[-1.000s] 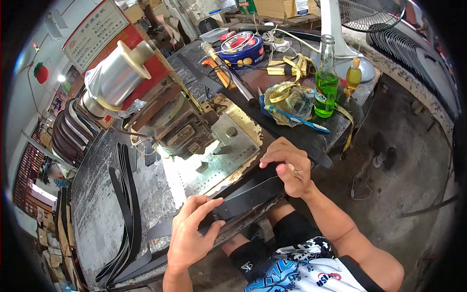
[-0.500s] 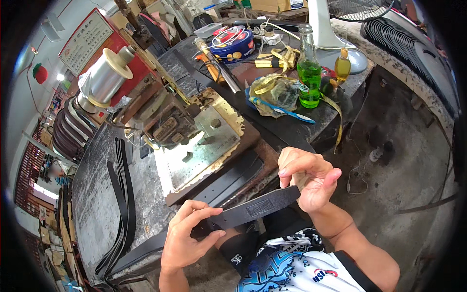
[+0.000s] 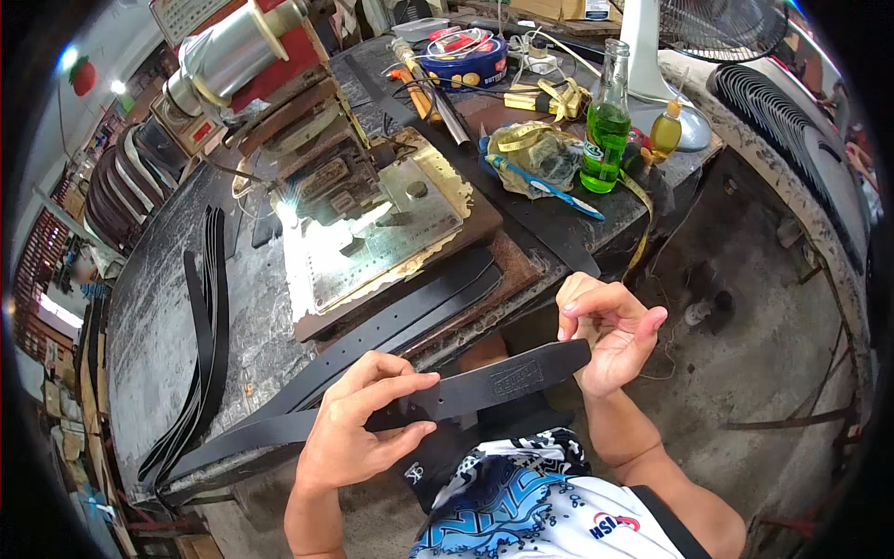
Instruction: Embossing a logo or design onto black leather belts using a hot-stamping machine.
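While the long workbench fills the left and upper part of the head view, we hold our work in front of it, over the lap, away from its near edge. On the bench stands a stamping machine with a pale metal plate, and beside it lie several more black straps, some along the left side and some just below the plate. The thing in our hands is a black leather belt strap. Its long axis runs nearly level, rising a little toward our right, and its far left part goes down along the bench edge. Our left hand pinches the strap between thumb and fingers near its middle, so this grip is closed on it. Our right hand is at the free end: the end rests against the palm side, but the fingers are curled above it, and we cannot tell if they really press it. From the left grip the stamped rectangle lies to the right, between both hands, a little nearer to the right one.
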The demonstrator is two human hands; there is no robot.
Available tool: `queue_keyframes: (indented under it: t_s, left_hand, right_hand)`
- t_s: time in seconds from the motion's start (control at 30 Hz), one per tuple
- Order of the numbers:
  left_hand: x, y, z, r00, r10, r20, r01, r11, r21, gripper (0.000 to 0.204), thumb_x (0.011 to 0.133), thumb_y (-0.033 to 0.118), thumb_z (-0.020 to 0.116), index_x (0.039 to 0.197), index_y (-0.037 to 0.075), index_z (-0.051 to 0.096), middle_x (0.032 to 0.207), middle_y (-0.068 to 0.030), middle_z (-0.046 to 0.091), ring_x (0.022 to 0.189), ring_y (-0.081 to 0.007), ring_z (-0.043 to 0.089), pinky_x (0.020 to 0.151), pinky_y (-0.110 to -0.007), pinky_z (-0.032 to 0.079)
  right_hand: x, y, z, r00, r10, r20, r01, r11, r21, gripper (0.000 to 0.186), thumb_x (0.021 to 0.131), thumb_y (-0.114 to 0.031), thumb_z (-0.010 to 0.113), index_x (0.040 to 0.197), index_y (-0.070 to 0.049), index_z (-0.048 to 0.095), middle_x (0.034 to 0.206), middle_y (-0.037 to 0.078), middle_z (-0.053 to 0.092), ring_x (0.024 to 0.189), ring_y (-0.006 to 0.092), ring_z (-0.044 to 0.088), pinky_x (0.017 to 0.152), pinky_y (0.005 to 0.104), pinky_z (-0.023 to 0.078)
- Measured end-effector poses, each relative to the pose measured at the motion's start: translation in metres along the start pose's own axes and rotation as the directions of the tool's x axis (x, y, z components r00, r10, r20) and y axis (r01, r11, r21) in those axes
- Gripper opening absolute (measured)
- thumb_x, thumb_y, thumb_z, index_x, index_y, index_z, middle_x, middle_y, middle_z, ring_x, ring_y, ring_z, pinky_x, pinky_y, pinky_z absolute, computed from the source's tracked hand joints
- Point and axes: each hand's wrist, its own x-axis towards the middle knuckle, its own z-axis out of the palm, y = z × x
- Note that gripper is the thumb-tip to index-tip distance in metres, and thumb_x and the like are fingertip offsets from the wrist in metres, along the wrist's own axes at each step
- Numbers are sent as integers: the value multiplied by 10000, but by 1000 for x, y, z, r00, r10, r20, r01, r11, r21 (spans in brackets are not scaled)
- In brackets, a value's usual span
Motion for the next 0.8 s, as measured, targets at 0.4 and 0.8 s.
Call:
queue_keyframes:
  t_s: [0.4,0.8]
  left_hand:
    - [1,-15,5,997,43,56,-40,997,-62,507,658,10,851,1145,70,723,996,-84,610,845,-211,616,736,-309,519]
    - [7,-20,5,996,49,72,-45,997,-65,510,656,15,848,1148,65,723,998,-87,608,842,-199,612,733,-305,520]
  right_hand:
    - [-5,-1,-5,996,-81,37,84,993,-80,750,1061,-544,207,847,16,657,598,92,560,528,157,472,500,285,348]
    - [-1,2,-7,996,-69,62,77,986,-150,718,1070,-516,202,842,6,638,618,98,571,534,167,475,533,300,361]
